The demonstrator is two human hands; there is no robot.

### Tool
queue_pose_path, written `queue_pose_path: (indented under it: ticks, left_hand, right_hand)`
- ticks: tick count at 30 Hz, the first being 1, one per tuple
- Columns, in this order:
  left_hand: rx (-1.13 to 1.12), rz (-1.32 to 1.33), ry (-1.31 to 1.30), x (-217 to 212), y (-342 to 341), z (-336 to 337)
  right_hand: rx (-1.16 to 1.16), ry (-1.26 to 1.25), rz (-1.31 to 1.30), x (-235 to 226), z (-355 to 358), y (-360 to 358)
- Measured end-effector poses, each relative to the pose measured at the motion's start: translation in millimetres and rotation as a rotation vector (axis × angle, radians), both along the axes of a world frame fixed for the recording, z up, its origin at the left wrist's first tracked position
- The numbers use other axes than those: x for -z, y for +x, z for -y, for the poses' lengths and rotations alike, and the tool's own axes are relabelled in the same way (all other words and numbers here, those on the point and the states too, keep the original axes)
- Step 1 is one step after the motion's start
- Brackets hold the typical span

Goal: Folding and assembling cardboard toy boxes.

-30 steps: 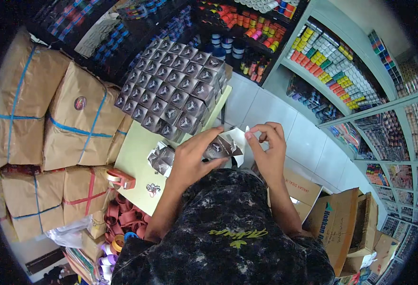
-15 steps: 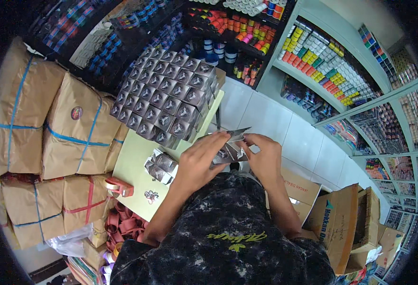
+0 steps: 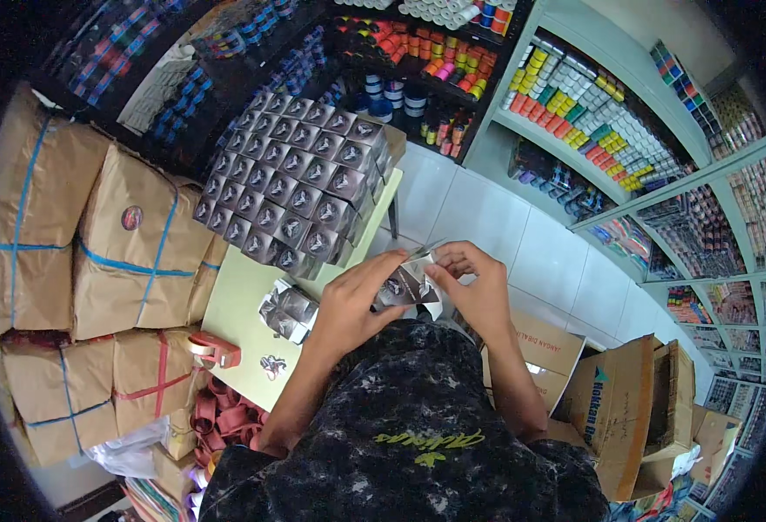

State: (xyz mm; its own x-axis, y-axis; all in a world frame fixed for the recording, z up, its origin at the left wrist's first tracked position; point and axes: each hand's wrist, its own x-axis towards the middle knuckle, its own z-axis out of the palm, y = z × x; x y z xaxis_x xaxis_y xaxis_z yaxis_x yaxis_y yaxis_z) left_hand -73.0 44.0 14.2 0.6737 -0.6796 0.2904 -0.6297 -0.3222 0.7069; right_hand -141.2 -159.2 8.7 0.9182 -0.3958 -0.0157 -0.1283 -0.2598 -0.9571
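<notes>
A small dark-grey printed cardboard box [image 3: 406, 287] with raised flaps is up in front of my chest. My left hand [image 3: 355, 294] wraps round its left side, thumb below and fingers along the top. On its right edge my right hand [image 3: 474, 283] pinches the box, the thumb pressing by a white inner flap. Left of my hands, on a pale yellow table [image 3: 242, 296], lies a group of similar boxes [image 3: 289, 311] with their white edges showing. A large block of closed matching boxes [image 3: 283, 178] stands stacked at the table's far end.
A red tape dispenser [image 3: 216, 350] and a little heap of small dark pieces [image 3: 271, 366] lie on the table. Brown wrapped parcels [image 3: 135, 235] pile up at the left. Open cartons [image 3: 631, 409] stand at the right. Shelves of coloured spools [image 3: 574, 113] line the far side.
The held box has turned, so more of its printed side and white flap shows. Its upper flap has tipped down, and my right thumb has shifted left onto the box.
</notes>
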Motion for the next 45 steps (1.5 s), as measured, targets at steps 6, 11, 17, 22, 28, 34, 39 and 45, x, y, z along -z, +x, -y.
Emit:
queue_pose_path:
  ticks: [6, 11, 17, 22, 28, 34, 39, 45]
  left_hand:
    - [0.066, 0.025, 0.013, -3.2, 1.1, 5.4]
    - [0.090, 0.010, 0.036, -4.9, 0.2, 9.0]
    - [0.099, -0.100, 0.033, -0.1, -0.9, 11.7]
    - [0.024, -0.189, -0.007, 6.5, 5.8, 9.4]
    - [0.072, -0.211, 0.029, 3.0, 5.4, 13.4]
    - [0.102, -0.125, -0.017, 2.9, 2.5, 19.5]
    - [0.120, -0.126, 0.104, -0.8, 1.9, 17.6]
    - [0.080, -0.087, 0.050, 0.2, 3.6, 19.5]
  right_hand:
    - [-0.004, -0.108, 0.077, 6.4, 4.2, -1.0]
    - [-0.032, -0.091, 0.075, 11.1, 7.6, -2.4]
    - [0.017, -0.026, 0.167, 24.1, 8.1, -2.5]
    - [-0.017, 0.393, 0.064, 31.7, 13.5, -10.3]
    - [-0.368, 0.518, -0.226, 7.2, 31.2, -16.8]
    - [-0.456, 0.627, -0.229, -0.7, 27.8, -17.9]
    - [-0.471, 0.498, -0.313, -3.2, 27.1, -18.0]
    - [-0.400, 0.529, -0.285, -3.2, 30.3, -18.5]
